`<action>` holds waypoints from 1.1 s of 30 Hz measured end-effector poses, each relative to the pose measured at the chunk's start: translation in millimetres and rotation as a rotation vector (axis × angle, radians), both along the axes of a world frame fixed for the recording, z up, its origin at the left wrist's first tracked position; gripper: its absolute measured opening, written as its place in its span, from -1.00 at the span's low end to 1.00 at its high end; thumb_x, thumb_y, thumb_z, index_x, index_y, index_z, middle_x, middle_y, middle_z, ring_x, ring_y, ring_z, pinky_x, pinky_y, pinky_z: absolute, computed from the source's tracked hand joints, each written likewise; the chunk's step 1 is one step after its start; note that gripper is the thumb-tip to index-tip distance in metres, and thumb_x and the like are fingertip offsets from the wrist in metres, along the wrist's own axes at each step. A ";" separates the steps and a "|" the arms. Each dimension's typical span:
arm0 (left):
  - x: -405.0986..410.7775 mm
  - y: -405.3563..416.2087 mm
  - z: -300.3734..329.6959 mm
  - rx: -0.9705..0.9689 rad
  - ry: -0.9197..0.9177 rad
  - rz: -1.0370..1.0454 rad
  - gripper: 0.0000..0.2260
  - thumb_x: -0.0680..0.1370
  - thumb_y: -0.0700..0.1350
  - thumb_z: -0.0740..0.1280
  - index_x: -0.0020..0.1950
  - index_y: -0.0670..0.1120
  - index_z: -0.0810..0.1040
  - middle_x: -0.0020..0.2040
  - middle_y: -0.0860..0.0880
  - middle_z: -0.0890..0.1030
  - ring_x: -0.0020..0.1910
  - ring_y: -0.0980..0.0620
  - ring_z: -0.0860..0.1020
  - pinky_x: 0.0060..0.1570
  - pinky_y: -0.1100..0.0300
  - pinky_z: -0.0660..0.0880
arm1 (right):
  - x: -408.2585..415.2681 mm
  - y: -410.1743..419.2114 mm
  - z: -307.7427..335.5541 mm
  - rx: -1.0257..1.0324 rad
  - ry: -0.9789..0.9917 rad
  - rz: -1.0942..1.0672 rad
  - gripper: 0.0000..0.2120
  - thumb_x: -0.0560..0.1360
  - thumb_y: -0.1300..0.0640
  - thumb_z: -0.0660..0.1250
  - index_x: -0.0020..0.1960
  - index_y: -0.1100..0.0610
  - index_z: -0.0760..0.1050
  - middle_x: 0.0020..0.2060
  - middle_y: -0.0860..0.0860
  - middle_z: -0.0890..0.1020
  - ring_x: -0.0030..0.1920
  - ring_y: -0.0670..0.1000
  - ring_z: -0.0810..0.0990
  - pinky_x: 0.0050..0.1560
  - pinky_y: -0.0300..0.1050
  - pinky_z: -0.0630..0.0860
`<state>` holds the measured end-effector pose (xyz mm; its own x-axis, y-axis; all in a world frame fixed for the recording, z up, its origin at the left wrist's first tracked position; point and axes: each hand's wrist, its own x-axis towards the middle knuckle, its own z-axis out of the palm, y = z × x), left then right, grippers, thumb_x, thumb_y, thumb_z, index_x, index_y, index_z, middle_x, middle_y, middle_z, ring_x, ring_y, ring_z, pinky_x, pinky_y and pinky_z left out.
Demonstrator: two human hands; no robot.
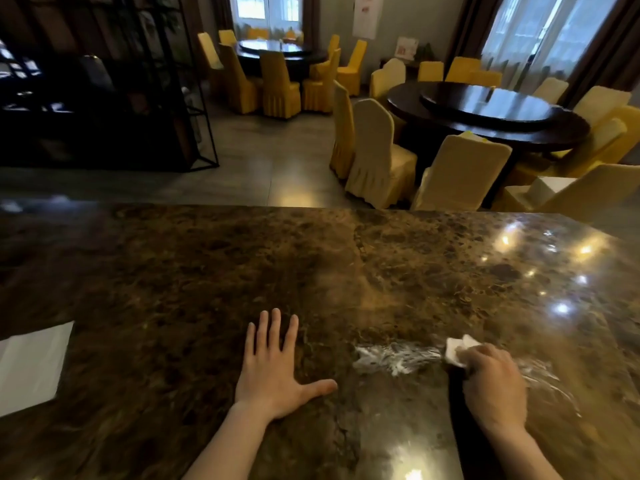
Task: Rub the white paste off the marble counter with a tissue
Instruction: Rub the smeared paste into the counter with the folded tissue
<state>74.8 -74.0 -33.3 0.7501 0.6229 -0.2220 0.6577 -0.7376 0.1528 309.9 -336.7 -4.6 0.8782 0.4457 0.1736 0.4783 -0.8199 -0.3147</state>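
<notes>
Near me, my left hand (273,372) lies flat on the marble tabletop (207,271), fingers spread. At right, my right hand (491,386) has fingers closed around the tissue (455,349). White paste (394,358) is smeared just left of the tissue.

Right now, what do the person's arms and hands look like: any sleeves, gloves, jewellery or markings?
Both forearms are bare up to the bottom edge of the picture, with no sleeves in view. The left hand and right hand wear no gloves. No rings, watch, bracelets or markings show on either hand or wrist, though the picture is somewhat soft.
</notes>
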 end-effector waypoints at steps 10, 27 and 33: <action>3.2 1.3 -6.6 0.036 -0.042 0.000 0.26 0.12 0.81 -0.21 0.60 0.08 -0.44 0.61 -0.09 -0.46 0.57 -0.13 -0.51 0.61 -0.21 -0.36 | 37.9 -32.5 8.3 -0.051 -0.047 -0.165 -0.70 0.29 0.36 0.45 -0.05 0.10 0.73 -0.07 0.13 0.72 -0.03 0.27 0.63 -0.07 0.07 0.57; 6.6 0.8 -5.5 0.054 -0.016 -0.012 0.24 0.13 0.80 -0.25 0.57 0.06 -0.49 0.61 -0.11 -0.46 0.57 -0.15 -0.51 0.61 -0.22 -0.33 | 36.8 -23.5 29.5 0.508 0.282 -0.316 -0.71 0.40 0.38 0.33 -0.15 0.04 0.72 -0.22 0.10 0.72 -0.15 0.14 0.67 -0.03 0.01 0.60; 1.5 2.0 -6.6 0.040 -0.035 0.015 0.25 0.12 0.81 -0.24 0.57 0.08 -0.48 0.61 -0.09 -0.46 0.56 -0.13 -0.52 0.62 -0.21 -0.34 | 58.2 -60.4 12.1 0.066 0.099 -0.386 -0.70 0.46 0.35 0.28 0.11 0.16 0.67 0.09 0.21 0.67 0.11 0.30 0.56 0.05 0.11 0.53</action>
<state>76.3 -72.0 -40.0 0.7476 0.6418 -0.1709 0.6635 -0.7338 0.1464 368.1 -397.1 7.5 0.9928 0.0701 0.0973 0.1036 -0.9099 -0.4018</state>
